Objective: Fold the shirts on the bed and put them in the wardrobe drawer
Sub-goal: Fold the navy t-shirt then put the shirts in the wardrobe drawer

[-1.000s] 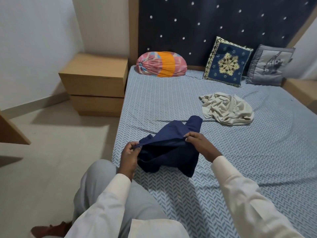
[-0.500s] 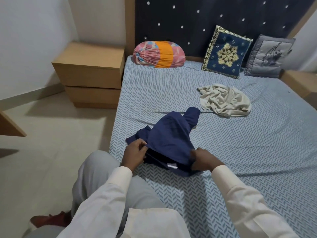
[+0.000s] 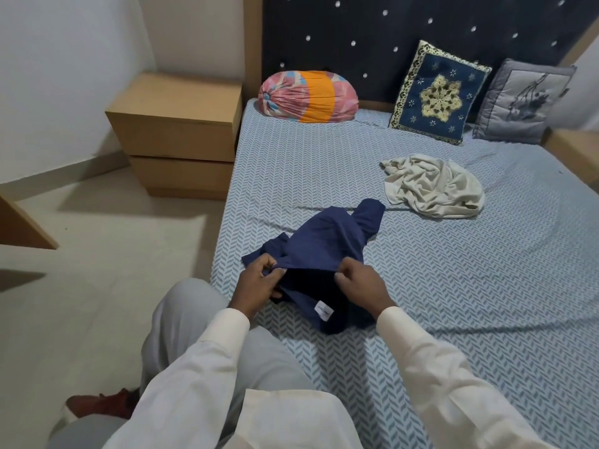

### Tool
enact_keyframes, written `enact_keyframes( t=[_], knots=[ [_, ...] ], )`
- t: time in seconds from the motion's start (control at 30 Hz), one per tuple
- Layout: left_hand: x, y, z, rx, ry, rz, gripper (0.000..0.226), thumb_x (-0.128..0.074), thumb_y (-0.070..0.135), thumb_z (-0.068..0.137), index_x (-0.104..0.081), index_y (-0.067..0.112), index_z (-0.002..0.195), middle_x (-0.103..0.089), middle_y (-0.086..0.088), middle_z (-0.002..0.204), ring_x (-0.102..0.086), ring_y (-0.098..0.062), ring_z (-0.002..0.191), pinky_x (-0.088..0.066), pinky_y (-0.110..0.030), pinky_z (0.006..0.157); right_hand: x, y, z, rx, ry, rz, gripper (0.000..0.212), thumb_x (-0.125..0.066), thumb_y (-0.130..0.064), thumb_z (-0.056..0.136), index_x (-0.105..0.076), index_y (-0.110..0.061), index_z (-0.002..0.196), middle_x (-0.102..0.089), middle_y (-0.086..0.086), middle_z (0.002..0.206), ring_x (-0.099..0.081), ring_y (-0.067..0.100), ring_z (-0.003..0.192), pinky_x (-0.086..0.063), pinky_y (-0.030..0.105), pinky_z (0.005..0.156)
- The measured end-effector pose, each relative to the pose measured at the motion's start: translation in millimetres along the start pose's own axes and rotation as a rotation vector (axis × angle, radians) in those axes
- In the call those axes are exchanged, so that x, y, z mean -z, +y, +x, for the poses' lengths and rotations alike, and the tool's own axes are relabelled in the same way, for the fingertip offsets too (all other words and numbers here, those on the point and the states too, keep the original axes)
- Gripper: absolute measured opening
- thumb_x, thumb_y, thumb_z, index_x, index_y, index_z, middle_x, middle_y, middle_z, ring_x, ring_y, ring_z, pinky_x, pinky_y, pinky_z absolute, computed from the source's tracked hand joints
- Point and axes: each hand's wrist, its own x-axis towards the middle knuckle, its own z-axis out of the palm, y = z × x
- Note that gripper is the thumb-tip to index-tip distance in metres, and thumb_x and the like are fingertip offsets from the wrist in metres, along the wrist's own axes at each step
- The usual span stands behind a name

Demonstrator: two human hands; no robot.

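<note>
While the left grip (image 3: 259, 283) and right grip (image 3: 359, 286) each pinch a bunched edge of the navy shirt (image 3: 324, 244) on the bed (image 3: 453, 286), with the cream shirt (image 3: 434, 186) toward two o'clock, uneven pulls could twist the crumpled cloth and skew the fold.

The bed (image 3: 437, 303) is seen from a single wide-angle camera worn on the head, aimed forward and down from its near edge toward the headboard (image 3: 340, 27). The left hand (image 3: 257, 286), right hand (image 3: 359, 285) and navy shirt (image 3: 324, 244) are framed close, just below centre; floor (image 3: 107, 270) and bedside cabinet (image 3: 178, 131) are taken in at left.
</note>
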Motion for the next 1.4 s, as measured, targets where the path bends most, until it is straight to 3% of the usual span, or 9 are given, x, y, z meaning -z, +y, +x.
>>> enact_keyframes(
  t=[0.27, 0.4, 0.5, 0.7, 0.87, 1.0, 1.13, 1.27, 1.4],
  knots=[
    [-3, 21, 1, 0.146, -0.065, -0.333, 0.014, -0.052, 0.021, 0.099, -0.059, 0.011, 0.093, -0.069, -0.009, 0.087, -0.067, -0.023, 0.078, -0.058, -0.035, 0.064, 25, 4, 6, -0.053, 0.060, 0.839, 0.031, -0.065, -0.033, 0.093, -0.051, -0.005, 0.093, -0.055, -0.003, 0.073, -0.059, 0.013, 0.071, -0.053, 0.039, 0.080],
    [12, 41, 5, 0.171, 0.020, -0.652, 0.014, -0.053, 0.019, 0.098, -0.064, 0.011, 0.095, -0.072, -0.007, 0.087, -0.069, -0.019, 0.076, -0.057, -0.028, 0.062, 1, 33, -5, 0.143, -0.307, 0.131, 0.083, -0.077, -0.065, 0.060, -0.046, -0.033, 0.131, -0.055, -0.004, 0.120, -0.054, 0.012, 0.109, -0.047, 0.034, 0.095],
    [28, 58, 7, 0.156, 0.007, -0.762, 0.013, -0.057, 0.018, 0.095, -0.066, 0.012, 0.089, -0.072, -0.004, 0.082, -0.068, -0.015, 0.074, -0.057, -0.026, 0.065, -30, 44, -8, 0.285, -0.284, -0.282, 0.066, -0.045, -0.062, 0.065, -0.055, -0.029, 0.122, -0.052, 0.000, 0.130, -0.049, 0.028, 0.118, -0.043, 0.038, 0.095],
    [82, 97, 21, -0.071, 0.159, -0.734, 0.016, -0.057, 0.014, 0.095, -0.058, 0.020, 0.080, -0.067, 0.003, 0.077, -0.061, -0.013, 0.077, -0.050, -0.027, 0.078, -1, -42, -9, -0.034, -0.271, 0.885, 0.022, -0.047, -0.026, 0.089, -0.063, -0.015, 0.077, -0.066, -0.002, 0.085, -0.058, 0.015, 0.087, -0.045, 0.031, 0.080],
    [103, 165, 61, -0.178, 0.123, -0.910, 0.014, -0.061, 0.023, 0.094, -0.051, 0.023, 0.084, -0.065, -0.003, 0.093, -0.062, -0.018, 0.090, -0.050, -0.039, 0.093, 54, -95, 0, -0.030, -0.523, 1.400, 0.030, -0.056, -0.031, 0.096, -0.072, -0.009, 0.110, -0.072, 0.011, 0.108, -0.065, 0.022, 0.106, -0.050, 0.031, 0.093],
    [37, 240, 105, -0.278, -0.060, -0.814, 0.010, -0.057, 0.019, 0.097, -0.060, 0.014, 0.089, -0.066, -0.006, 0.088, -0.065, -0.019, 0.081, -0.052, -0.036, 0.084, 70, -85, 1, 0.105, -0.499, 1.339, 0.021, -0.069, -0.017, 0.088, -0.074, -0.017, 0.109, -0.070, 0.013, 0.115, -0.066, 0.023, 0.109, -0.050, 0.033, 0.092],
    [-65, 267, 121, -0.290, -0.359, -0.485, 0.024, -0.056, 0.034, 0.097, -0.059, 0.021, 0.117, -0.063, 0.000, 0.117, -0.057, -0.014, 0.110, -0.046, -0.032, 0.094, 71, -33, 4, 0.005, -0.191, 1.683, 0.031, -0.055, -0.009, 0.091, -0.064, -0.001, 0.120, -0.067, 0.021, 0.116, -0.066, 0.029, 0.105, -0.054, 0.035, 0.085],
    [-98, 188, 119, -0.336, -0.206, 0.134, 0.045, -0.056, 0.021, 0.098, -0.045, 0.015, 0.141, -0.050, -0.004, 0.142, -0.049, -0.015, 0.127, -0.038, -0.025, 0.104, 48, 51, 1, -0.334, 0.006, 1.620, 0.033, -0.057, -0.023, 0.096, -0.062, -0.010, 0.126, -0.068, 0.016, 0.122, -0.066, 0.030, 0.110, -0.053, 0.038, 0.086],
    [-69, 65, 92, -0.339, -0.151, 0.602, 0.034, -0.053, 0.009, 0.077, -0.065, 0.010, 0.109, -0.067, -0.013, 0.110, -0.062, -0.031, 0.106, -0.043, -0.027, 0.094, 2, 110, -10, -0.586, 0.014, 1.211, 0.081, -0.089, -0.023, 0.053, -0.058, 0.002, 0.123, -0.071, 0.021, 0.106, -0.071, 0.028, 0.086, -0.059, 0.034, 0.071]
  ],
)
